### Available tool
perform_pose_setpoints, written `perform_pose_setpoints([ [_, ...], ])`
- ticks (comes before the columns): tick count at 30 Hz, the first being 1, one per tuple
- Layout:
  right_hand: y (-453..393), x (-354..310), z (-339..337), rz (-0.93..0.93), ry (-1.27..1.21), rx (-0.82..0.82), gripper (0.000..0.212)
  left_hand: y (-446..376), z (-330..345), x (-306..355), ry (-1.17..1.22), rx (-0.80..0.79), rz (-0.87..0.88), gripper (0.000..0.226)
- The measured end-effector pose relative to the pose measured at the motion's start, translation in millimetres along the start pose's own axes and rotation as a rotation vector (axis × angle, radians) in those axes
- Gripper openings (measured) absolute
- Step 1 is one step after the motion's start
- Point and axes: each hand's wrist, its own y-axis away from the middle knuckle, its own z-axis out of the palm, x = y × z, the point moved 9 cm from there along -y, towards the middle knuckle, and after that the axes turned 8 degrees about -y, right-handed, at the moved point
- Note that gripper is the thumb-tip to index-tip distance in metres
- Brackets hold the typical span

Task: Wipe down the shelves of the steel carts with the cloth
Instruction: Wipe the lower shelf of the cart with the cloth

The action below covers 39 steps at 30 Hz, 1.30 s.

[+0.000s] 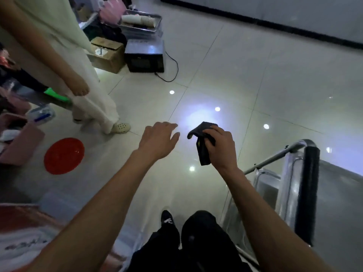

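A dark cloth [202, 142] is gripped in the right hand [221, 148] at the centre of the frame, above the tiled floor [255, 75]. The left hand [159, 140] is held beside it, fingers relaxed and spread, nothing grasped. A steel cart [290, 173] with a black padded handle [307, 193] is seen at lower right.

The floor [225, 61] is big shiny pale tiles with round spots of light on them. A grey wall [294, 8] with a dark strip at the bottom runs along the far side.
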Motion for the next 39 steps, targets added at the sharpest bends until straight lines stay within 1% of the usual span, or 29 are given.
perform_pose_setpoints([
  [3,-27.3,19.3,-25.0,0.045,0.000,0.095,0.031,-57.2,-7.3,29.0,-0.010,-0.024,0.110,0.048],
  [7,-69.5,65.1,-61.2,0.145,0.010,0.213,0.029,-137.7,-8.8,76.4,-0.032,-0.054,0.245,0.048],
  [11,-113.1,109.6,-100.1,0.216,0.004,0.292,0.029,-214.6,-18.6,130.5,-0.047,-0.053,0.329,0.047],
  [16,-168.5,159.7,-147.8,0.319,0.056,0.292,0.030,-294.4,-31.0,207.4,-0.110,-0.063,0.452,0.046],
  [21,-212.8,198.0,-198.2,0.396,0.104,0.337,0.030,-362.7,-40.8,277.9,-0.125,-0.072,0.573,0.047],
  [28,-260.6,274.6,-259.8,0.571,0.122,0.466,0.030,-466.2,-38.5,390.4,-0.137,-0.093,0.789,0.047],
  [31,-268.6,301.5,-289.0,0.698,0.152,0.540,0.032,-497.6,-37.8,444.2,-0.143,-0.125,0.924,0.046],
  [34,-268.0,321.9,-316.2,0.781,0.161,0.618,0.032,-516.3,-36.7,499.6,-0.151,-0.158,1.050,0.047],
  [37,-250.5,341.9,-340.1,0.861,0.130,0.749,0.031,-521.7,-30.3,556.1,-0.160,-0.216,1.158,0.048],
  [39,-231.1,356.9,-354.5,0.950,0.153,0.822,0.031,-517.9,-21.6,594.5,-0.198,-0.220,1.255,0.048],
])
